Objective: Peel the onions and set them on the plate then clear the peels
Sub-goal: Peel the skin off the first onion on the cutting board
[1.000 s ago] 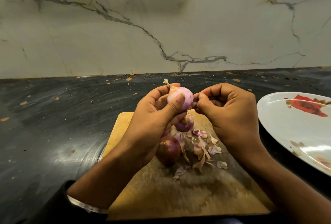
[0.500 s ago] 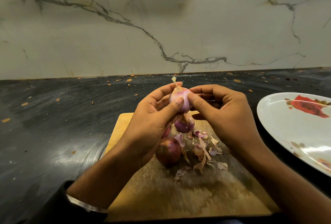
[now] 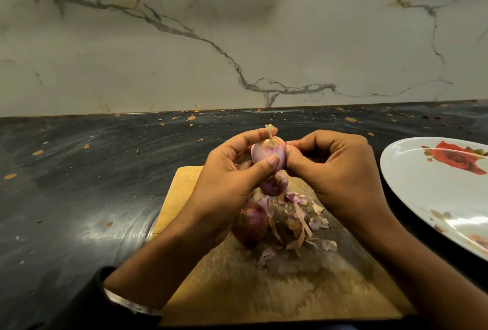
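My left hand (image 3: 227, 184) grips a small pale pink onion (image 3: 266, 154) above the wooden cutting board (image 3: 184, 192); its dry root tuft points up. My right hand (image 3: 338, 174) pinches the onion's right side with thumb and fingertips. Directly below, a second purple onion (image 3: 274, 184) lies on the board, and a darker unpeeled onion (image 3: 250, 224) sits nearer to me. Several loose peels (image 3: 303, 218) are scattered on the board beside them. A white plate (image 3: 427, 192) with a red rose print lies at the right, with no onion on the part in view.
The board lies on a dark stone counter (image 3: 79, 184) speckled with small orange flecks. A marble wall (image 3: 237, 39) closes off the back. The plate runs past the right frame edge.
The onion has been turned in my left hand so its root tuft now points up. My right hand's fingers moved onto the onion's right side.
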A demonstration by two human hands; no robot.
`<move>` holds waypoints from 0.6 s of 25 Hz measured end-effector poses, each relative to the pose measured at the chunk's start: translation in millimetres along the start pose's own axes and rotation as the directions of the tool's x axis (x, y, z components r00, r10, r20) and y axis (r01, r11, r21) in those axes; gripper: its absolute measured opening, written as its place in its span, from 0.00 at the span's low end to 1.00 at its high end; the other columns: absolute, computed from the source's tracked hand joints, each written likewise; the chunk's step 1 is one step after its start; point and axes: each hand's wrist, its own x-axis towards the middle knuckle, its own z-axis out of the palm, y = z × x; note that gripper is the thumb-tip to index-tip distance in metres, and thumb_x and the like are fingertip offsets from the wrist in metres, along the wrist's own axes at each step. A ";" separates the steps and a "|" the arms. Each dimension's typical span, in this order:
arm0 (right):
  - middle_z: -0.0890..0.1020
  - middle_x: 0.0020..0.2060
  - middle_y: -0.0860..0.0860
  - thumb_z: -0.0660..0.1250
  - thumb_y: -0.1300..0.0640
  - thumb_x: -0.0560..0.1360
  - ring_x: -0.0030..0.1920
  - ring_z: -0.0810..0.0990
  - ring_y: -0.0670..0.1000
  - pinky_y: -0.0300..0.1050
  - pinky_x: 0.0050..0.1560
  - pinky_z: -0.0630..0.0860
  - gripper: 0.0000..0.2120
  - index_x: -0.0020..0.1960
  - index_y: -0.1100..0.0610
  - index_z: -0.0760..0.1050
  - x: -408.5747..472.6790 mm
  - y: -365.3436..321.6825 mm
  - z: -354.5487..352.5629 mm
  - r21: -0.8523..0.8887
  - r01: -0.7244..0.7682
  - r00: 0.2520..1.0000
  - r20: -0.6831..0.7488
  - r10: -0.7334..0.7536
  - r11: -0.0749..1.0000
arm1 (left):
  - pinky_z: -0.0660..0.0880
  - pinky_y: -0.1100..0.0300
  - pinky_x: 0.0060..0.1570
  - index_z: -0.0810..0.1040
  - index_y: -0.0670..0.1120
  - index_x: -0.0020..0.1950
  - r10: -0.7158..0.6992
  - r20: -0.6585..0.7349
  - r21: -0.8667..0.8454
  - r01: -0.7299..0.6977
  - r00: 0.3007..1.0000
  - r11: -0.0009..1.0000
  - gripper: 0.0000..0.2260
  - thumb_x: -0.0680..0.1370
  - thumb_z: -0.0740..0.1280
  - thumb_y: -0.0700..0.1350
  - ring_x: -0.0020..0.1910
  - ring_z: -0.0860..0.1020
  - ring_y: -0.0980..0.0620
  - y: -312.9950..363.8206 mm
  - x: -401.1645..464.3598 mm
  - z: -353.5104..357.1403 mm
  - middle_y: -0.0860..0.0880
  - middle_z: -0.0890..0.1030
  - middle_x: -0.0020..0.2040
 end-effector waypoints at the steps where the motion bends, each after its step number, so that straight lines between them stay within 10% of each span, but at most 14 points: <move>1: 0.86 0.35 0.47 0.75 0.56 0.73 0.37 0.85 0.46 0.45 0.39 0.83 0.02 0.43 0.55 0.85 -0.8 -1.0 0.3 -0.029 0.011 1.000 -0.006 -0.011 1.000 | 0.81 0.64 0.38 0.78 0.43 0.65 0.000 -0.004 0.004 0.000 1.000 1.000 0.20 0.74 0.69 0.33 0.46 0.85 0.53 0.3 -0.4 0.5 0.46 0.85 0.54; 10: 0.82 0.30 0.44 0.76 0.59 0.72 0.32 0.81 0.43 0.31 0.30 0.74 0.06 0.38 0.54 0.82 -5.2 -3.9 4.6 -0.166 0.044 0.994 -0.090 -0.059 0.985 | 0.83 0.55 0.48 0.77 0.43 0.65 0.008 -0.006 0.030 -0.007 1.000 1.000 0.20 0.73 0.70 0.33 0.52 0.85 0.48 -3.5 -1.2 1.9 0.46 0.85 0.56; 15: 0.84 0.31 0.47 0.76 0.60 0.72 0.34 0.83 0.44 0.40 0.36 0.81 0.05 0.41 0.53 0.82 -0.5 1.4 3.8 -0.113 -0.027 0.991 -0.132 0.012 0.993 | 0.77 0.67 0.32 0.77 0.42 0.65 -0.022 0.007 -0.037 0.022 1.000 0.999 0.18 0.76 0.68 0.32 0.41 0.84 0.55 0.2 -0.9 3.2 0.43 0.84 0.55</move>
